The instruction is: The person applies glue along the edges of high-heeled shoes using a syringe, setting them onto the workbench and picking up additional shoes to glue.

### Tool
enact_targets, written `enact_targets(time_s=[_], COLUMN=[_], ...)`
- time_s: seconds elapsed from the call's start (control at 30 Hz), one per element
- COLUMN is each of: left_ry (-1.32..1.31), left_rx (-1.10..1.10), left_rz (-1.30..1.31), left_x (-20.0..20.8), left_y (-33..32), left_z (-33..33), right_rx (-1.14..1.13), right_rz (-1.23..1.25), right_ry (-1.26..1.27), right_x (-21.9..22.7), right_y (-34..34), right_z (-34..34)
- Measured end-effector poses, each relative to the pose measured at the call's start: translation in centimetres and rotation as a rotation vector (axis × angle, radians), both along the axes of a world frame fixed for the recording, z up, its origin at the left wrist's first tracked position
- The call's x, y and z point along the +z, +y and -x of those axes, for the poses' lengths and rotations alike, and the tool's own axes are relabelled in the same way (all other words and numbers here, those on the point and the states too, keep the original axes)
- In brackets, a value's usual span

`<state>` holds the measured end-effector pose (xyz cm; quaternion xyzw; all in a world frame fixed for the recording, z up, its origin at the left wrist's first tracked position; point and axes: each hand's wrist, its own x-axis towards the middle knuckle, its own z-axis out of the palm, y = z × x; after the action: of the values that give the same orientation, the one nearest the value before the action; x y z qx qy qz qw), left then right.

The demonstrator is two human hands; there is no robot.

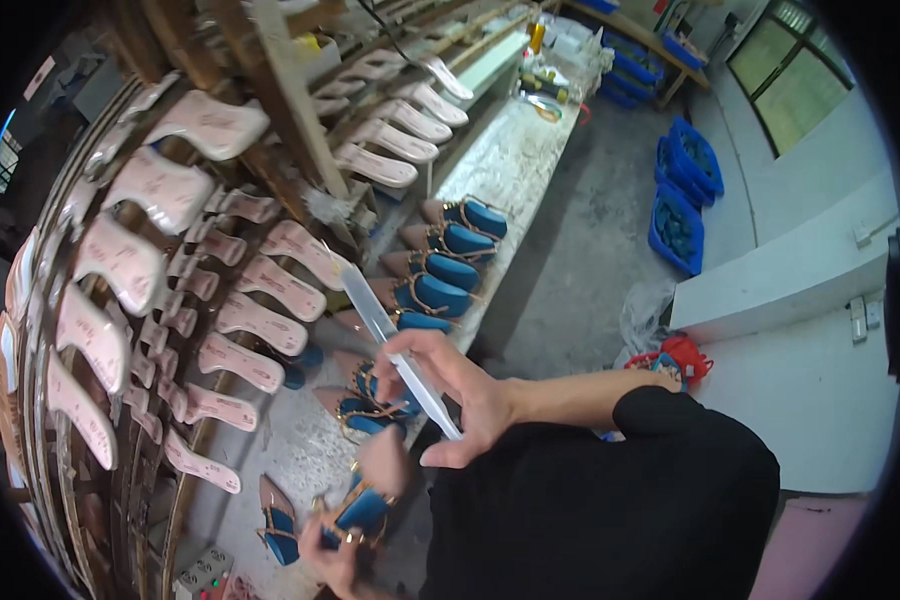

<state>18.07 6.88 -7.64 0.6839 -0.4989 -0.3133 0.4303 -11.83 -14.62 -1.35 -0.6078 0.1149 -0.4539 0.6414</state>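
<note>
My right hand is gripping a translucent stick; my left hand is grasping a blue-lined shoe.

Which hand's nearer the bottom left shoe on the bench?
Left. The left hand is just right of that bench shoe; the right hand, holding a translucent tool, is farther up and right.

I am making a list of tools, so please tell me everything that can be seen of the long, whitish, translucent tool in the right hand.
The long, whitish, translucent tool is slim and straight, plastic by its look, with a thin, narrow tip whose material cannot be told. It slants across the view, tip toward the picture's upper left. The person's bare right hand holds it by its lower part, leaving the upper part uncovered. Whether the tip touches anything cannot be told.
</note>
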Motion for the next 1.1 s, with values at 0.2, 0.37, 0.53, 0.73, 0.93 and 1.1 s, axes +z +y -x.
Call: enact_targets(time_s=[0.2,0.37,0.53,0.73,0.93,1.1], left_ry=[0.079,-0.055,0.381,0.673,1.398,1.176], left_rx=[-0.160,0.122,0.259,0.369,0.495,0.334], left_rz=[0.071,0.169,-0.018,0.120,0.232,0.347], left_x=[3.9,2.7,6.8,0.7,6.1,8.4], left_y=[-15.6,-21.6,-22.5,-28.3,-28.9,-24.2], left_z=[15.3,25.7,34.6,36.5,33.0,30.7], right_rx=[0.034,-0.059,-0.346,-0.129,0.039,0.137], right_rz=[-0.121,0.056,0.479,0.703,0.363,0.549], right_ry=[-0.280,-0.473,-0.392,-0.301,-0.039,-0.059], right_x=[1.8,2.4,1.8,0.0,2.6,7.2], right_y=[-7.7,-14.9,-18.7,-14.4,-16.0,-17.0], right_z=[9.4,15.6,17.4,16.6,18.9,14.3])
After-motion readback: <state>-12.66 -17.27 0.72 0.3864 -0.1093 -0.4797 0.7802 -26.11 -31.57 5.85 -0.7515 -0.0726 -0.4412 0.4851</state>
